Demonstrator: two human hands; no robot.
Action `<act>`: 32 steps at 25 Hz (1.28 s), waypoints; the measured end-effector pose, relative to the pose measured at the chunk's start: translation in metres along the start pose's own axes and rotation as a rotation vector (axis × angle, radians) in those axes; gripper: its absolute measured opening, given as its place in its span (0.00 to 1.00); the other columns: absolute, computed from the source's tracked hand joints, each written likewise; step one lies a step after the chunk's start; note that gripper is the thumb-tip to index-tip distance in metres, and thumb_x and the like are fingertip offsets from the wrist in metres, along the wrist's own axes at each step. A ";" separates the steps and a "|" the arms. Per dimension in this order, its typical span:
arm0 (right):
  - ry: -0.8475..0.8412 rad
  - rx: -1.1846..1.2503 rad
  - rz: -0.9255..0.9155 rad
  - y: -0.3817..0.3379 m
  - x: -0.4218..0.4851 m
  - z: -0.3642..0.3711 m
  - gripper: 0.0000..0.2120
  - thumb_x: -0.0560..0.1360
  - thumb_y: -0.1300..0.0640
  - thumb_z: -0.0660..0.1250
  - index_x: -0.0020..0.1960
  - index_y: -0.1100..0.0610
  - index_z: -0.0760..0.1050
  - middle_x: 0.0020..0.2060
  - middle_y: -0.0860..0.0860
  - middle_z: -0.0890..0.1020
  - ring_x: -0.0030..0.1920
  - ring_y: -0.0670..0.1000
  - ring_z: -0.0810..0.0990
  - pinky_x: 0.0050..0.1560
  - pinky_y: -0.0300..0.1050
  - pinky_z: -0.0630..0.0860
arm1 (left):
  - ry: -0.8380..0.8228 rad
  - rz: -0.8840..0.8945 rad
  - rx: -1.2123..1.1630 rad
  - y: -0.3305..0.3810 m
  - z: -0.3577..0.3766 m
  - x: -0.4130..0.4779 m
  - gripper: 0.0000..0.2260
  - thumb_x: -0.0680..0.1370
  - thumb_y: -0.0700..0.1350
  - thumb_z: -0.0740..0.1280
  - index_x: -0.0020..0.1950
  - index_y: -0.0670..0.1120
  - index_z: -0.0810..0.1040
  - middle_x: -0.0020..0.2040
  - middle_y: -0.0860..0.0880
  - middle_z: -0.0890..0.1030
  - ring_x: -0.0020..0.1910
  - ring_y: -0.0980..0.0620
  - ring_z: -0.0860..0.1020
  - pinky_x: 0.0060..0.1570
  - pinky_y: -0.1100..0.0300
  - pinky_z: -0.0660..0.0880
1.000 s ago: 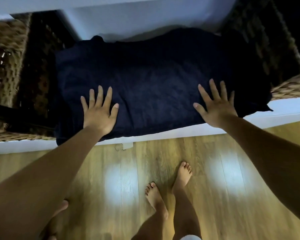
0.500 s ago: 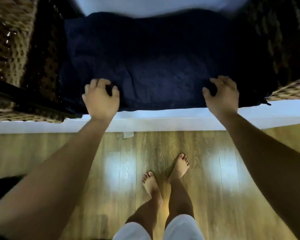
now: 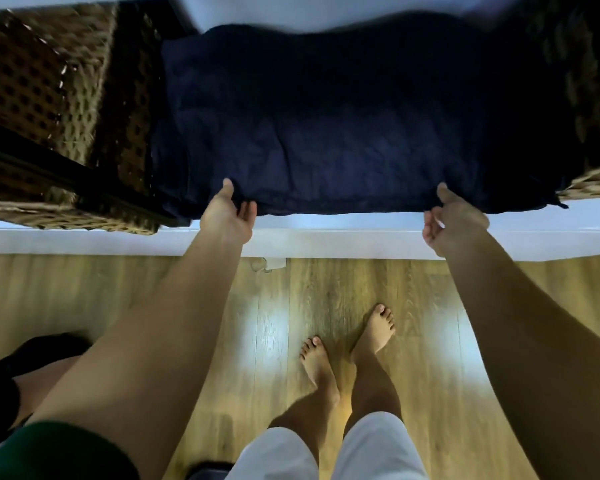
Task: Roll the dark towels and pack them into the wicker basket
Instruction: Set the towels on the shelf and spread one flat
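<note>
Head view: dark towel [image 3: 326, 133] is laid flat on white surface [image 3: 326, 242] betw. left wicker basket [image 3: 49, 98] & right wicker basket [image 3: 593, 178]. Near hem is pinched by left hand [image 3: 227, 220]; right hand [image 3: 456, 223] fingers curled at hem, grip can't be told. Roll should be kept tight, ends level. Counted: 1 towel, 2 baskets, 2 hands

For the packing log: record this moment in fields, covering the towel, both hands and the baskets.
towel: dark towel spread flat on the white surface, not yet rolled
left: left hand pinches the towel's near edge, thumb on top
right: right hand has its thumb on the near edge, fingers curled below it; grip unclear
baskets: wicker basket beside the towel's left end, second basket at its right end
packed: no towel visible in either basket
</note>
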State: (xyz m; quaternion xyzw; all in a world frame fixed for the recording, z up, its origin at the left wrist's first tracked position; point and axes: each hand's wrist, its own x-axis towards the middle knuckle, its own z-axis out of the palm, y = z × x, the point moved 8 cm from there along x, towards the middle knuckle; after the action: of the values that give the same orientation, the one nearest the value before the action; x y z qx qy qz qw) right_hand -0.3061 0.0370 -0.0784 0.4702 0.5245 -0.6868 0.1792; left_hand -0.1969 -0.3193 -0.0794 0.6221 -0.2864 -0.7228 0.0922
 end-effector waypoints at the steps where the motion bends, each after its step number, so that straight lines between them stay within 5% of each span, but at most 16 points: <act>1: 0.002 -0.088 -0.072 -0.013 0.007 -0.005 0.04 0.77 0.52 0.68 0.49 0.52 0.75 0.36 0.49 0.82 0.28 0.43 0.76 0.35 0.38 0.72 | 0.012 0.036 0.008 0.008 -0.001 -0.001 0.11 0.75 0.51 0.74 0.51 0.48 0.78 0.35 0.55 0.75 0.30 0.58 0.73 0.30 0.67 0.76; 4: -0.008 0.022 -0.209 -0.042 0.010 -0.015 0.09 0.73 0.55 0.70 0.52 0.52 0.75 0.37 0.47 0.77 0.32 0.46 0.76 0.40 0.41 0.78 | -0.012 0.198 -0.175 0.041 -0.008 -0.014 0.03 0.76 0.45 0.70 0.48 0.48 0.79 0.34 0.53 0.81 0.35 0.54 0.81 0.39 0.62 0.79; 6: -0.058 0.174 -0.105 -0.029 0.011 -0.014 0.06 0.73 0.55 0.70 0.48 0.53 0.75 0.31 0.48 0.72 0.31 0.48 0.73 0.43 0.42 0.80 | -0.111 0.188 -0.332 0.043 -0.008 -0.015 0.08 0.78 0.43 0.67 0.57 0.45 0.80 0.48 0.46 0.86 0.49 0.47 0.85 0.46 0.54 0.82; 9: -0.108 0.116 0.070 0.017 0.009 -0.013 0.12 0.73 0.50 0.73 0.53 0.53 0.76 0.36 0.50 0.73 0.34 0.49 0.77 0.49 0.46 0.80 | -0.156 0.038 -0.226 0.020 -0.007 -0.010 0.15 0.78 0.48 0.70 0.63 0.46 0.78 0.56 0.44 0.84 0.53 0.45 0.83 0.51 0.50 0.82; 12: -0.099 0.075 0.096 0.021 0.008 -0.010 0.17 0.72 0.47 0.74 0.58 0.53 0.79 0.39 0.49 0.78 0.36 0.49 0.81 0.45 0.47 0.83 | -0.097 0.056 -0.245 0.025 -0.013 -0.007 0.15 0.78 0.44 0.71 0.64 0.43 0.78 0.53 0.45 0.85 0.47 0.48 0.85 0.43 0.56 0.82; 15: -0.061 0.025 0.018 -0.008 0.008 -0.012 0.08 0.76 0.52 0.71 0.46 0.56 0.77 0.28 0.48 0.78 0.29 0.46 0.80 0.37 0.41 0.81 | -0.134 0.125 -0.366 0.051 -0.008 -0.022 0.10 0.79 0.40 0.69 0.58 0.39 0.79 0.47 0.44 0.85 0.40 0.49 0.84 0.41 0.59 0.82; 17: -0.041 0.014 -0.052 -0.026 0.004 -0.014 0.10 0.76 0.54 0.70 0.39 0.57 0.73 0.26 0.48 0.77 0.29 0.45 0.81 0.36 0.40 0.81 | -0.170 0.160 -0.438 0.067 -0.002 -0.033 0.06 0.79 0.42 0.68 0.53 0.39 0.79 0.39 0.45 0.84 0.34 0.50 0.83 0.40 0.59 0.82; 19: -0.081 0.038 -0.018 -0.025 -0.001 -0.012 0.11 0.76 0.53 0.69 0.39 0.57 0.72 0.27 0.49 0.77 0.33 0.46 0.83 0.36 0.42 0.81 | -0.178 0.173 -0.448 0.076 0.003 -0.036 0.08 0.79 0.45 0.67 0.53 0.40 0.79 0.38 0.46 0.83 0.37 0.49 0.84 0.40 0.58 0.82; 22: -0.202 0.063 0.171 0.017 -0.009 0.005 0.17 0.74 0.46 0.72 0.47 0.59 0.72 0.37 0.53 0.81 0.40 0.51 0.85 0.43 0.50 0.83 | -0.245 0.091 -0.393 0.069 0.009 -0.033 0.12 0.81 0.47 0.63 0.59 0.42 0.79 0.52 0.41 0.85 0.53 0.40 0.83 0.51 0.48 0.81; 25: -0.420 -0.061 0.334 0.067 -0.036 0.044 0.28 0.72 0.43 0.73 0.59 0.65 0.74 0.54 0.60 0.83 0.51 0.58 0.85 0.54 0.57 0.81 | -0.238 0.065 -0.354 0.069 0.007 -0.033 0.11 0.81 0.43 0.66 0.60 0.39 0.79 0.53 0.40 0.85 0.53 0.41 0.83 0.44 0.50 0.83; 28: -0.676 -0.072 0.408 0.094 -0.073 0.099 0.32 0.72 0.42 0.73 0.63 0.65 0.72 0.57 0.63 0.82 0.55 0.60 0.84 0.57 0.60 0.79 | -0.266 0.139 -0.412 0.098 0.010 -0.037 0.13 0.82 0.43 0.63 0.59 0.34 0.78 0.52 0.36 0.84 0.55 0.41 0.82 0.51 0.50 0.81; 32: -0.508 0.326 0.270 0.056 -0.060 0.118 0.21 0.74 0.47 0.73 0.61 0.60 0.78 0.51 0.57 0.85 0.50 0.57 0.85 0.57 0.55 0.80 | -0.264 0.166 -0.391 0.108 0.005 -0.037 0.15 0.83 0.46 0.60 0.63 0.38 0.77 0.57 0.37 0.83 0.55 0.39 0.82 0.46 0.49 0.81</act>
State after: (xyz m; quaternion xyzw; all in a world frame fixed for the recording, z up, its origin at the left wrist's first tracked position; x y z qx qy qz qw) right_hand -0.2891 -0.1043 -0.0579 0.3718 0.2788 -0.8271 0.3162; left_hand -0.2176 -0.3879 0.0091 0.4668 -0.2009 -0.8295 0.2315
